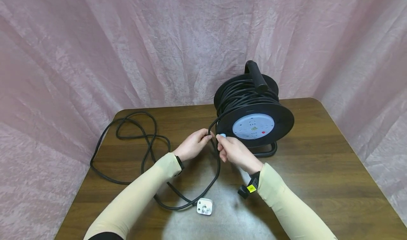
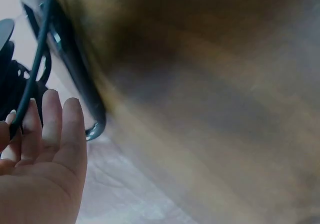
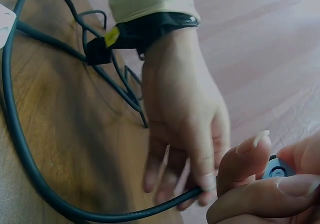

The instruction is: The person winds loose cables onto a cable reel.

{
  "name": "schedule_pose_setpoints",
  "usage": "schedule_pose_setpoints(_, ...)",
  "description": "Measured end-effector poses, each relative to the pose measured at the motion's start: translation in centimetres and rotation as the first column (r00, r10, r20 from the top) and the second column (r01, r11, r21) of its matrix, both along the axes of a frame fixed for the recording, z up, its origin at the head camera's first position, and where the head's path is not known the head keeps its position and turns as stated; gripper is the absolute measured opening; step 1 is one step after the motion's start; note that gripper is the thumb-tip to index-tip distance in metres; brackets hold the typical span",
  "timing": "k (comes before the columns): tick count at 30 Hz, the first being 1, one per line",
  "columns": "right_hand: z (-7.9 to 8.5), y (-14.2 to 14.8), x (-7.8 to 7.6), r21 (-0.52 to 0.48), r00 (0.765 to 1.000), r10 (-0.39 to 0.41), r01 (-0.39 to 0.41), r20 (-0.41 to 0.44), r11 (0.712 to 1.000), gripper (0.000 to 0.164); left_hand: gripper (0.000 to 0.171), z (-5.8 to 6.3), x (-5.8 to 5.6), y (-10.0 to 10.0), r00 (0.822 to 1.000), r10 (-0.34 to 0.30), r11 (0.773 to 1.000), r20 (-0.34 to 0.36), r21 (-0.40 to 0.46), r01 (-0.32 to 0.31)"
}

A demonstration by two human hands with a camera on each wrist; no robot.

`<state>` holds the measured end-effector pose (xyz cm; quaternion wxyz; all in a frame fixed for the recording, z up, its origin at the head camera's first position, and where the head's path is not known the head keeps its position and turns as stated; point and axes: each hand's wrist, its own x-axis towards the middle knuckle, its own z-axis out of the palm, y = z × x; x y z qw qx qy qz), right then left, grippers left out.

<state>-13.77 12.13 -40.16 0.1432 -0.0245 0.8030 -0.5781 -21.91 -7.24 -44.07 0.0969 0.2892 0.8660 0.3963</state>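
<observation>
A black cable reel (image 1: 279,121) stands upright at the back right, its drum wound with black cable and its face carrying a pale blue socket panel (image 1: 253,126). My left hand (image 1: 194,143) pinches the loose cable (image 1: 218,164) between thumb and finger, just left of the reel; its other fingers extend past the cable in the left wrist view. At the near left edge of the reel face, my right hand (image 1: 236,152) grips a small light blue knob (image 3: 277,170), mostly covered by the fingers. The white plug (image 1: 204,206) on the cable lies near the table's front.
More of the loose cable lies in loops across the left of the brown wooden table (image 1: 321,169). The reel has a black carrying handle (image 1: 257,77) on top and a tubular foot (image 1: 270,151). Pink curtains (image 1: 197,46) hang behind the table and at its sides.
</observation>
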Motion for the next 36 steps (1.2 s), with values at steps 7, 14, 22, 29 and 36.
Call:
schedule_pose_setpoints(7, 0.4, -0.1, -0.1, -0.018, 1.0, 0.004, -0.004, -0.012, 1.0, 0.059, 0.017, -0.5, 0.3, 0.2, 1.0, 0.003, 1.0, 0.016, 0.0, -0.003)
schedule_pose_setpoints(14, 1.0, -0.2, -0.1, -0.09, 1.0, 0.021, -0.021, -0.007, 0.996, 0.058, 0.008, -0.3, 0.4, 0.6, 0.998, -0.025, 1.0, 0.062, 0.012, 0.025)
schedule_pose_setpoints(22, 1.8, -0.1, -0.2, -0.167, 0.999, 0.037, -0.032, 0.025, 0.985, 0.059, 0.013, -0.6, 0.4, 0.7, 0.998, -0.004, 1.0, 0.064, -0.027, 0.005)
schedule_pose_setpoints(29, 2.5, 0.2, -0.3, -0.253, 0.998, 0.04, -0.024, 0.058, 0.967, 0.053, 0.009, -0.7, 0.4, 0.8, 0.998, -0.02, 1.0, 0.059, 0.008, 0.02)
schedule_pose_setpoints(36, 3.6, 0.6, -0.3, -0.33, 0.998, 0.056, -0.041, 0.036, 0.943, 0.053, 0.008, -1.0, 0.7, 0.5, 0.997, -0.055, 0.998, 0.06, 0.027, 0.054)
